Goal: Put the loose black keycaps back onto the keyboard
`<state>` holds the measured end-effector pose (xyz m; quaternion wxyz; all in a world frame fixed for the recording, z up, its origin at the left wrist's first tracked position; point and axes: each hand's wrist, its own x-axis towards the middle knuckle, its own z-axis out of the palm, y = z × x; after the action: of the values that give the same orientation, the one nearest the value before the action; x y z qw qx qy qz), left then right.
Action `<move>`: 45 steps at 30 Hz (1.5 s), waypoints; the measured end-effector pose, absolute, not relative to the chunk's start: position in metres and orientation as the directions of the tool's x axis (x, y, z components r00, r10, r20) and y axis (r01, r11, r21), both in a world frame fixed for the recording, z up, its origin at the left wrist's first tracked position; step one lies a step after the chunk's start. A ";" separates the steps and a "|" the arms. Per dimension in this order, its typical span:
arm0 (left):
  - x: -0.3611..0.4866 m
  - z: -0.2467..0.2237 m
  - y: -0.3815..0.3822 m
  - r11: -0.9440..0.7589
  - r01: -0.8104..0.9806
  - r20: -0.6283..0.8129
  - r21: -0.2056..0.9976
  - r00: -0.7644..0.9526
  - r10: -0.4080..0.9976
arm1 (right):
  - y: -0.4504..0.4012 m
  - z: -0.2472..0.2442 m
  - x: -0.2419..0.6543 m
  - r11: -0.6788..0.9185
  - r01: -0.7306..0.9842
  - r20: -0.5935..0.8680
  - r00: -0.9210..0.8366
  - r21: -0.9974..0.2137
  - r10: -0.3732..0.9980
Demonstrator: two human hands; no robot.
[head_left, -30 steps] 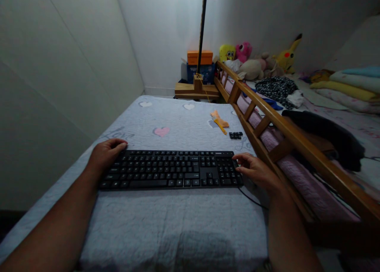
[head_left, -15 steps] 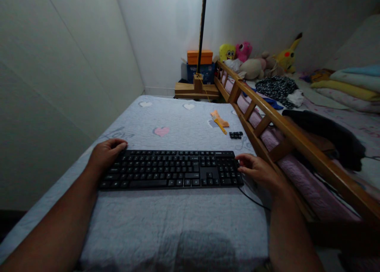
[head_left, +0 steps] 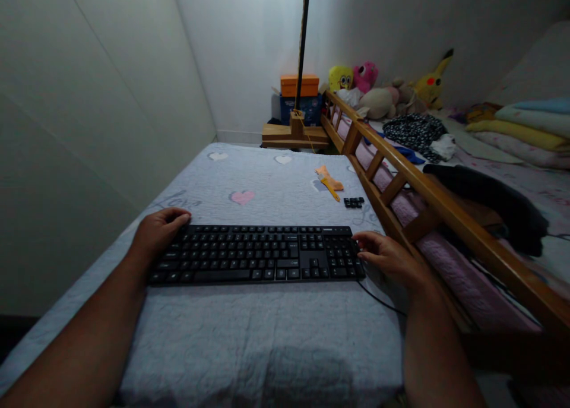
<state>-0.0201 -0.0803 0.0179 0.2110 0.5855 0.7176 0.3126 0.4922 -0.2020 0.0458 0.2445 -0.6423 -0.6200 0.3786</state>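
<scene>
A black keyboard [head_left: 249,255] lies flat on the light blue quilted cover [head_left: 249,331], its cable running off to the right. My left hand [head_left: 161,230] rests at the keyboard's left end, its thumb and fingers closed on the top left corner. At the right end, my right hand [head_left: 385,255] grips the side edge between thumb and fingers. Several loose black keycaps [head_left: 354,202] lie beyond the right end. Farther back, a yellow-handled brush [head_left: 330,189] lies across an orange cloth [head_left: 335,179].
A wooden bed rail [head_left: 414,185] runs along the right side, with clothes, folded bedding and plush toys beyond it. Behind the cover, a dark pole [head_left: 303,46] rises from a wooden base [head_left: 276,136], near an orange box [head_left: 300,85]. A pale wall stands at left.
</scene>
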 end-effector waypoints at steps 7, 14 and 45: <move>-0.017 0.021 -0.081 0.115 0.720 0.069 0.684 -0.221 0.973 | -0.202 0.045 0.492 -0.107 0.627 -0.154 -0.020 -0.772 0.988; -0.018 0.021 -0.081 0.119 0.716 0.063 0.688 -0.223 0.973 | -0.202 0.045 0.492 -0.102 0.603 -0.142 -0.020 -0.791 0.990; -0.020 0.020 -0.080 0.120 0.728 0.060 0.675 -0.216 0.975 | -0.204 0.052 0.485 -0.069 0.671 -0.143 -0.055 -0.738 0.988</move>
<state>-0.0199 -0.0803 0.0205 0.2052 0.5916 0.7196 0.3002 0.4847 -0.2045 0.0518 0.2324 -0.6468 -0.6414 0.3409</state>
